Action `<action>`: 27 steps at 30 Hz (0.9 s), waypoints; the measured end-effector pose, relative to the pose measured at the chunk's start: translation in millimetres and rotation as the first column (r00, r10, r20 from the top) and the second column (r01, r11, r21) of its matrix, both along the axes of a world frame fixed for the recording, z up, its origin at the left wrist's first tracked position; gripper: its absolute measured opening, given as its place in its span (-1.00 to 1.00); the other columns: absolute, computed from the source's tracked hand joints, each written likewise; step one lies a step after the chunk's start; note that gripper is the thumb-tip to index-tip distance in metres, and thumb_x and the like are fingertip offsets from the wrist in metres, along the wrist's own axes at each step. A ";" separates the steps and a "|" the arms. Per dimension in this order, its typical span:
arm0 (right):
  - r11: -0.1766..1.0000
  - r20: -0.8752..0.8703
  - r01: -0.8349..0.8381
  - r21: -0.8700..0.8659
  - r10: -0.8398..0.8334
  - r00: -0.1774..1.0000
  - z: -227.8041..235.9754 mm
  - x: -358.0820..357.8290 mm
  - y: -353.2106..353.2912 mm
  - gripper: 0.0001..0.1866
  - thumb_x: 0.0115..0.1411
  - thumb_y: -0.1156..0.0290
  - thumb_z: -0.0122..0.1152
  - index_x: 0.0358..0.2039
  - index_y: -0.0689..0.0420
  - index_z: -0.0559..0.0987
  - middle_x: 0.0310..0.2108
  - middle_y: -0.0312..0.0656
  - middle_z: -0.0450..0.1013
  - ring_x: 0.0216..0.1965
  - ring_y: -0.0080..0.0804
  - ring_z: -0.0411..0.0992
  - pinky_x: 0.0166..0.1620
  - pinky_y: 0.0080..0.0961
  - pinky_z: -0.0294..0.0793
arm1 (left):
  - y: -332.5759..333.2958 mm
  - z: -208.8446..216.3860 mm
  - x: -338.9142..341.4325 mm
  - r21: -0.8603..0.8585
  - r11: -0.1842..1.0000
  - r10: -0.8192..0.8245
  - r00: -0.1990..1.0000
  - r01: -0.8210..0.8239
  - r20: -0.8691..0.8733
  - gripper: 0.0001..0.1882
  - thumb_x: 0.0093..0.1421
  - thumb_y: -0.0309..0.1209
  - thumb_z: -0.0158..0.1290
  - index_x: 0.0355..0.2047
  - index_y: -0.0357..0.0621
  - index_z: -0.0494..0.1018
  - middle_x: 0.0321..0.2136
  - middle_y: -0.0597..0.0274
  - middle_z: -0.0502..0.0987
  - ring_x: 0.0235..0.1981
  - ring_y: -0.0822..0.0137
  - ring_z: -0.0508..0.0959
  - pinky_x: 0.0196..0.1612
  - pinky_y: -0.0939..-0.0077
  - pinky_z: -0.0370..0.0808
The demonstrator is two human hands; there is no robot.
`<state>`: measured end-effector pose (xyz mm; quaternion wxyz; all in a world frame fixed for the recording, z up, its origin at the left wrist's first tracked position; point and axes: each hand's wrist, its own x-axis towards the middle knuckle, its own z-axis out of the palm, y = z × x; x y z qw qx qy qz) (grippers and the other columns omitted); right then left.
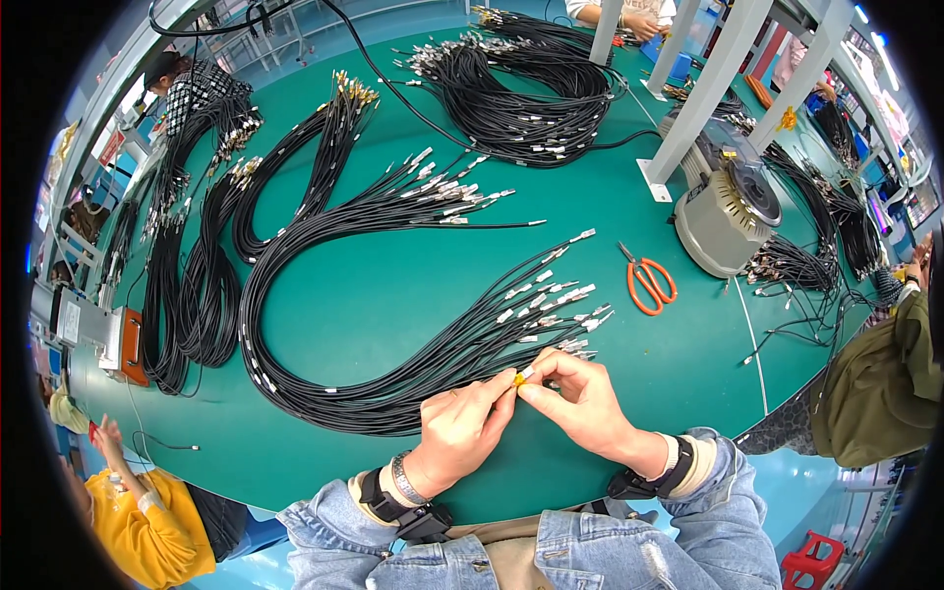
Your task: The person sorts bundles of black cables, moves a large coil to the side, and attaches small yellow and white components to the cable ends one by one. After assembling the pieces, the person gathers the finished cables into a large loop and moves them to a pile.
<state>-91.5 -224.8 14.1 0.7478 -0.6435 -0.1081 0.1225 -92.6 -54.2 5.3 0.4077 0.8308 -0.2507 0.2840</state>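
Observation:
My left hand (pixel 458 429) and my right hand (pixel 582 405) meet close to the table's front edge. Fingertips of both pinch a small piece of shiny amber tape (pixel 519 380), with a white tip beside it that looks like a cable end. My fingers hide most of that piece. Just beyond them lies a bundle of black cables (pixel 295 379), curving round in a U. Its near ends fan out to silvery-white connectors (pixel 551 295) in front of my right hand. Orange-handled scissors (pixel 649 283) rest beyond my right hand, slightly open.
A grey tape-dispenser-like machine (pixel 723 211) stands by white metal posts (pixel 703 98) at the right. More black cable bundles (pixel 521 98) lie at the back and left on the green table (pixel 610 433). Co-workers sit around, one in a yellow top (pixel 147 526) at the left.

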 end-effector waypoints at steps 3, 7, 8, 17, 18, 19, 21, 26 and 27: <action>1.000 -0.023 -0.013 -0.003 0.013 1.000 -0.7 0.4 -0.8 -0.94 0.18 0.62 0.16 -0.32 0.28 0.50 -0.27 -0.23 0.40 -0.20 -0.53 0.38 -0.08 -0.55 0.39 | 0.4 -2.2 0.4 -0.003 1.000 0.006 1.000 -0.005 0.022 -0.71 -0.06 -0.67 0.24 -0.28 -0.21 0.52 -0.70 0.33 0.48 -0.80 0.52 0.37 -0.71 0.65 0.29; 1.000 -0.006 -0.008 -0.019 0.008 1.000 -0.2 -0.1 -0.9 -0.94 0.18 0.63 0.15 -0.32 0.28 0.50 -0.28 -0.23 0.40 -0.21 -0.53 0.38 -0.09 -0.55 0.38 | 0.9 -0.5 -0.6 -0.010 1.000 0.009 1.000 -0.009 -0.021 -0.72 -0.06 -0.66 0.24 -0.29 -0.20 0.52 -0.70 0.33 0.48 -0.80 0.51 0.38 -0.71 0.65 0.29; 1.000 -0.006 -0.008 -0.019 0.008 1.000 -0.2 -0.3 -0.8 -0.94 0.18 0.63 0.15 -0.32 0.28 0.50 -0.28 -0.23 0.40 -0.21 -0.53 0.38 -0.09 -0.55 0.38 | 1.1 -0.4 -0.7 -0.010 1.000 0.009 1.000 -0.009 -0.021 -0.72 -0.06 -0.66 0.24 -0.29 -0.20 0.52 -0.70 0.33 0.48 -0.80 0.51 0.38 -0.71 0.65 0.29; 0.999 -0.029 0.044 0.027 -0.043 0.999 3.3 -1.7 5.3 -0.88 0.17 0.63 0.16 -0.26 0.26 0.48 -0.26 -0.24 0.40 -0.19 -0.53 0.38 -0.07 -0.55 0.38 | 4.3 1.3 -1.7 0.054 0.998 0.007 1.000 -0.007 0.002 -0.74 -0.07 -0.65 0.25 -0.34 -0.20 0.51 -0.67 0.32 0.51 -0.78 0.49 0.41 -0.70 0.63 0.33; 0.995 -0.048 0.072 0.067 -0.069 0.996 5.5 -2.8 8.4 -0.87 0.17 0.63 0.16 -0.25 0.26 0.47 -0.27 -0.25 0.40 -0.19 -0.53 0.37 -0.07 -0.55 0.38 | 5.1 1.1 -2.2 0.074 0.997 0.004 1.000 -0.005 0.008 -0.75 -0.08 -0.65 0.26 -0.35 -0.19 0.51 -0.66 0.31 0.52 -0.77 0.48 0.43 -0.69 0.62 0.34; 0.989 -0.068 0.101 0.106 -0.095 0.993 6.5 -3.3 9.7 -0.86 0.17 0.62 0.16 -0.24 0.26 0.47 -0.27 -0.26 0.39 -0.19 -0.54 0.37 -0.07 -0.55 0.37 | 5.7 0.9 -2.3 0.094 0.996 0.001 1.000 -0.003 0.013 -0.75 -0.09 -0.64 0.27 -0.37 -0.19 0.50 -0.64 0.30 0.54 -0.76 0.46 0.46 -0.68 0.62 0.36; 0.994 -0.060 0.072 0.088 -0.066 0.996 6.1 -2.7 8.0 -0.87 0.17 0.61 0.17 -0.25 0.26 0.47 -0.28 -0.26 0.39 -0.20 -0.54 0.37 -0.08 -0.55 0.38 | 5.5 0.8 -1.3 0.085 0.996 -0.006 0.999 0.003 0.034 -0.76 -0.09 -0.64 0.27 -0.39 -0.19 0.50 -0.63 0.28 0.55 -0.74 0.44 0.48 -0.67 0.61 0.38; 0.999 -0.093 0.017 0.044 -0.013 0.996 3.7 -2.2 2.3 -0.88 0.16 0.55 0.23 -0.30 0.24 0.48 -0.30 -0.30 0.37 -0.24 -0.57 0.36 -0.12 -0.54 0.38 | 5.3 0.8 -0.5 0.073 0.997 -0.020 0.998 0.015 0.065 -0.76 -0.11 -0.64 0.29 -0.45 -0.18 0.46 -0.58 0.23 0.58 -0.68 0.37 0.54 -0.65 0.59 0.42; 0.999 -0.116 0.019 0.037 -0.014 0.993 3.3 -2.1 1.7 -0.88 0.16 0.53 0.24 -0.32 0.24 0.48 -0.31 -0.30 0.37 -0.25 -0.58 0.36 -0.13 -0.54 0.39 | 5.2 0.7 -0.4 0.074 0.997 -0.019 0.998 0.015 0.061 -0.76 -0.11 -0.65 0.29 -0.46 -0.18 0.45 -0.58 0.22 0.58 -0.67 0.36 0.55 -0.65 0.59 0.42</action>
